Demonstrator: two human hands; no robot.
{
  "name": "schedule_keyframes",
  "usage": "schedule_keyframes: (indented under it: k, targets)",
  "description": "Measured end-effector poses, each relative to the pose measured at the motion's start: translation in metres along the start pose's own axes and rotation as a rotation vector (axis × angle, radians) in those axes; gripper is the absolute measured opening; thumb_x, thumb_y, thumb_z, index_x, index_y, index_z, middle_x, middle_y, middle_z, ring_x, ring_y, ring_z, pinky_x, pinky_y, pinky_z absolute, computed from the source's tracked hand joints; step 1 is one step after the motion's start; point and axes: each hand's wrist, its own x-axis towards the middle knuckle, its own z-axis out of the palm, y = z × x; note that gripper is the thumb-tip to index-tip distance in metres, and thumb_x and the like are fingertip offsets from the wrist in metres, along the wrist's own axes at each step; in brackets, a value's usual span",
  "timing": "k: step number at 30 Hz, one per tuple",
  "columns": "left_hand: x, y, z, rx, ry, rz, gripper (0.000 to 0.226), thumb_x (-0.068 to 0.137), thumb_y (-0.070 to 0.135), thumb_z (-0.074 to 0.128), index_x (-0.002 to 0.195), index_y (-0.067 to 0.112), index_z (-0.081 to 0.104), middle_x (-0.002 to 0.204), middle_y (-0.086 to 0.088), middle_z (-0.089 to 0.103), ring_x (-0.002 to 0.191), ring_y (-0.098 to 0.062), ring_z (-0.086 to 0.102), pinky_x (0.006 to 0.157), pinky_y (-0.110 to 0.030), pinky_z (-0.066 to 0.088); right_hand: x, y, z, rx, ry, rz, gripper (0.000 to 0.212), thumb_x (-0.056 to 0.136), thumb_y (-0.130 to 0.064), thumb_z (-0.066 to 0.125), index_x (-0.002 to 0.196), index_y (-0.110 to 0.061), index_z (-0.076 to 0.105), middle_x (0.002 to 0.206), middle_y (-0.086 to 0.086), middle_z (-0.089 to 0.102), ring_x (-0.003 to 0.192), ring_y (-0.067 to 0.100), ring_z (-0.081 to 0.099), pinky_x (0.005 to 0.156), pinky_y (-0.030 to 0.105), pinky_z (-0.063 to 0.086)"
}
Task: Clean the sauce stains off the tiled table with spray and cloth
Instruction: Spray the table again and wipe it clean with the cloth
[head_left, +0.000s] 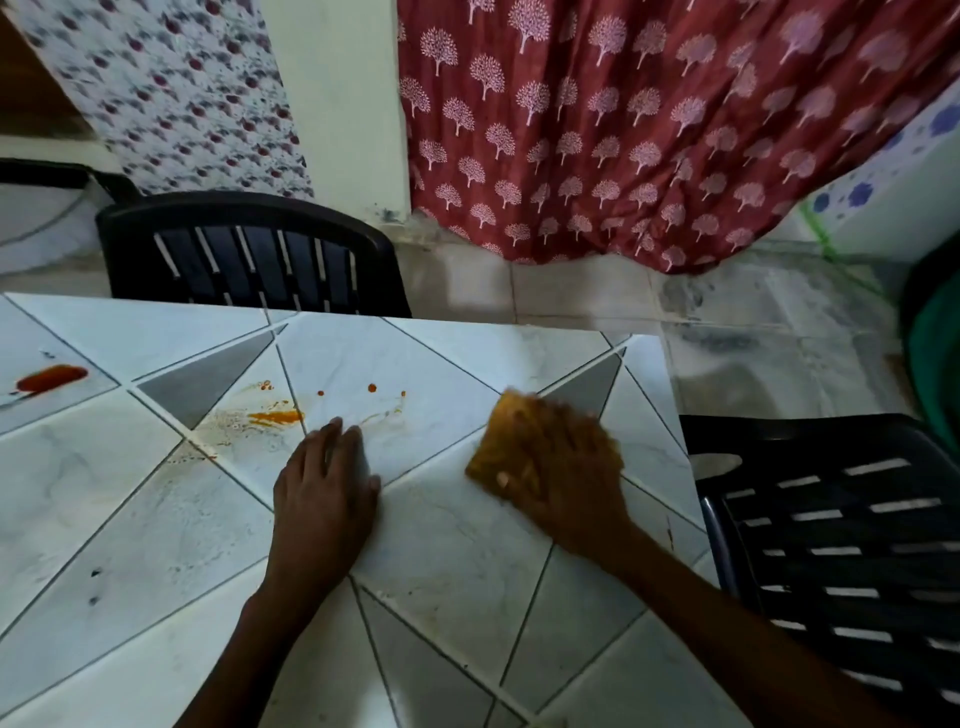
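Pressing cloth on stained tiled table, right hand lies spread; left hand flat.

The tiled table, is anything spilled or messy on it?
Yes. A thick red sauce blob sits at the far left of the table, an orange smear with splatter lies mid-table, and small red drops dot the tile beside it. The yellow cloth under the right hand is right of them all.
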Motion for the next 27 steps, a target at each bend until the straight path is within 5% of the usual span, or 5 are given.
schedule_keyframes:
  k: [5,8,13,22,27]
  targets:
    - [-0.008,-0.009,0.007,-0.052,0.079,-0.013,0.062,0.086,0.045,0.049,0.138,0.011,0.050,0.145,-0.012,0.046,0.131,-0.035,0.045,0.104,-0.049,0.043,0.104,-0.013,-0.008,0.052,0.087,0.403,0.085,0.095,-0.070,0.024,0.159,-0.016,0.027,0.164,0.018,0.027,0.150,0.044,0.024,0.123,0.062,0.012]
    - [-0.014,-0.020,0.005,-0.040,0.095,-0.060,0.063,0.083,0.045,0.052,0.136,0.012,0.050,0.143,-0.013,0.048,0.129,-0.036,0.047,0.099,-0.049,0.046,0.141,-0.093,-0.003,0.027,0.166,0.203,0.077,0.094,-0.064,0.036,0.151,-0.013,0.042,0.155,0.021,0.041,0.137,0.048,0.043,0.115,0.063,0.030]
    - [-0.025,-0.045,-0.010,0.014,0.059,-0.151,0.068,0.082,0.051,0.048,0.138,0.014,0.047,0.144,-0.012,0.045,0.128,-0.037,0.045,0.096,-0.052,0.045,0.070,-0.146,0.006,0.013,0.015,-0.174,0.076,0.097,-0.071,0.022,0.161,-0.031,0.015,0.171,0.001,0.007,0.157,0.030,0.009,0.126,0.052,0.006]
    - [-0.033,-0.065,-0.019,0.014,0.021,-0.163,0.073,0.086,0.058,0.037,0.146,0.017,0.042,0.151,-0.009,0.039,0.137,-0.031,0.036,0.108,-0.048,0.033,0.136,-0.112,0.005,0.066,0.083,0.360,0.092,0.092,-0.079,0.022,0.163,-0.021,0.009,0.169,0.012,0.013,0.154,0.040,0.011,0.124,0.060,0.000]
    - [-0.035,-0.085,-0.026,0.072,0.034,-0.176,0.077,0.085,0.064,0.038,0.145,0.017,0.042,0.149,-0.009,0.041,0.137,-0.032,0.036,0.106,-0.050,0.034,0.139,-0.204,0.019,0.057,0.066,0.019,0.081,0.097,-0.070,0.033,0.161,-0.024,0.017,0.169,0.012,0.013,0.154,0.041,0.015,0.125,0.057,0.006]
